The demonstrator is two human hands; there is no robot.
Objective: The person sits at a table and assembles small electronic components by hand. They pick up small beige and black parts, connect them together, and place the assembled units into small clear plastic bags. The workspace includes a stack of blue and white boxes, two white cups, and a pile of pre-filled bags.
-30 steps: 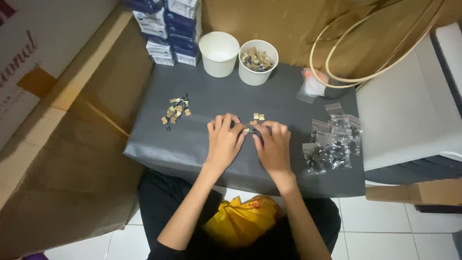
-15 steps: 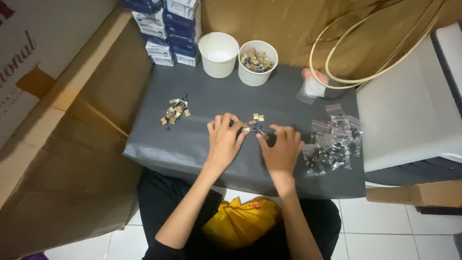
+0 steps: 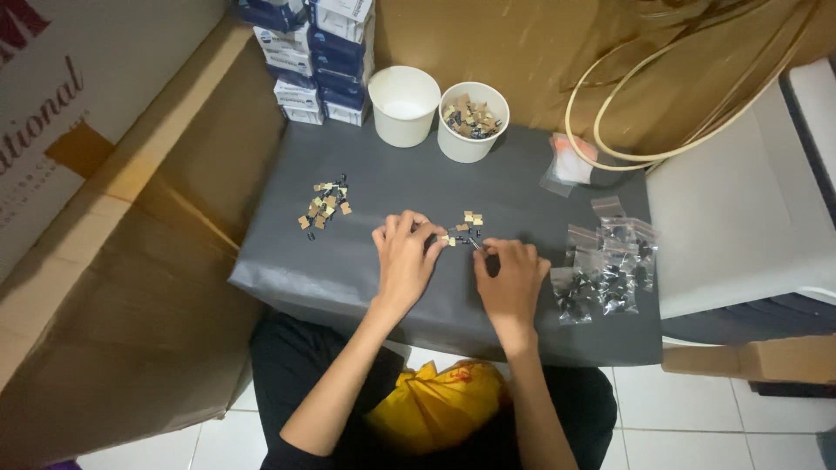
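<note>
Both hands rest near the middle of the dark grey table (image 3: 348, 270), close to its front edge. The left hand (image 3: 405, 261) lies palm down with its fingertips pinching one of the small tan-and-black parts (image 3: 463, 228) that sit in a little cluster just beyond the fingers. The right hand (image 3: 512, 280) is just beside it, fingers curled, with thumb and forefinger closed on a tiny dark piece at the cluster's near side; what exactly it grips is too small to tell. A larger pile of the same parts (image 3: 324, 205) lies toward the table's left edge. At the back edge stand an empty white paper cup (image 3: 404, 105) and a second cup filled with parts (image 3: 473, 121). Small clear zip bags (image 3: 605, 274) holding dark pieces are strewn along the right edge.
</note>
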